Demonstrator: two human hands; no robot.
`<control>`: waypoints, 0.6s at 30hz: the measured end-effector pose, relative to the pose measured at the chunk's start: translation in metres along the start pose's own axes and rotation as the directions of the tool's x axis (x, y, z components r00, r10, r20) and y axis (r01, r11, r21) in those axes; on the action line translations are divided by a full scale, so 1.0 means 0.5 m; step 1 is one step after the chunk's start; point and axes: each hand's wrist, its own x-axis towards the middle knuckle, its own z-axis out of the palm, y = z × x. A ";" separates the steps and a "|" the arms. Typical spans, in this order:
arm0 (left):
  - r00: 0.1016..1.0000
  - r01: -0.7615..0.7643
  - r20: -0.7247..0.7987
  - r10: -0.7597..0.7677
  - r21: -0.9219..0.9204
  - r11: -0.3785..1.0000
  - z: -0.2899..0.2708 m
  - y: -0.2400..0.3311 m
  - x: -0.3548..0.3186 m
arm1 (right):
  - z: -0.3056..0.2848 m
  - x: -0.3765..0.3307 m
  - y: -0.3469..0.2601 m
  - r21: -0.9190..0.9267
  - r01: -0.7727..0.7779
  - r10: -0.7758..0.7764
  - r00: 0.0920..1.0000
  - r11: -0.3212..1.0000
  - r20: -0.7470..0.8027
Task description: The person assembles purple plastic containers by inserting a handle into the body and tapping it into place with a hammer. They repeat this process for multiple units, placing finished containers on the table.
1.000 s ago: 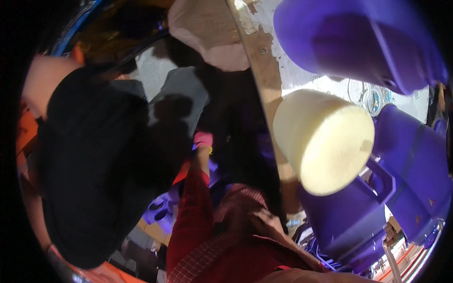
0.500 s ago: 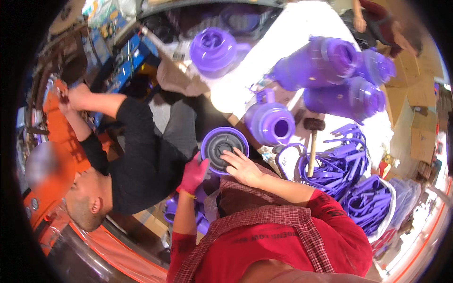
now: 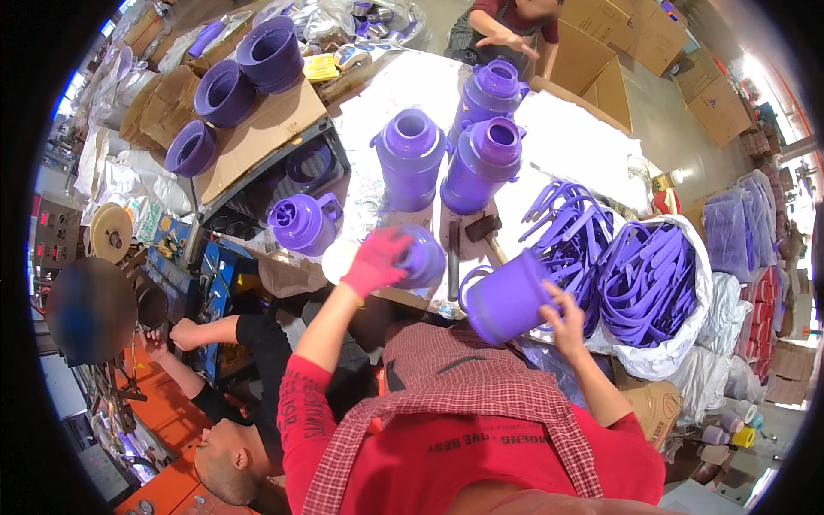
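Note:
My left hand, in a pinkish-red glove, is closed on a purple flask top at the near edge of the white-covered table. The glove hides part of that piece. Bare, my right hand grips the right end of a purple cylindrical flask body, tilted on its side just over the table's near edge. Between the two pieces lie a dark bar and a mallet. Three purple flasks stand upright beyond my hands, and another purple flask top sits to the left.
Purple strap-like handles fill a white sack at the right, with more heaped beside it. Purple rings stand on a cardboard-topped rack at the far left. One co-worker is at my left, another across the table near cardboard boxes.
My hands have parted from the round purple piece with a dark grey base. The left is now on a flask top, the right on a cylindrical body. The view has shifted.

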 end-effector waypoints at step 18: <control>0.824 -0.041 -0.245 -0.511 -0.925 0.378 -0.107 0.073 -0.227 | -0.045 0.181 -0.214 0.388 0.610 -0.423 0.777 0.691 -0.467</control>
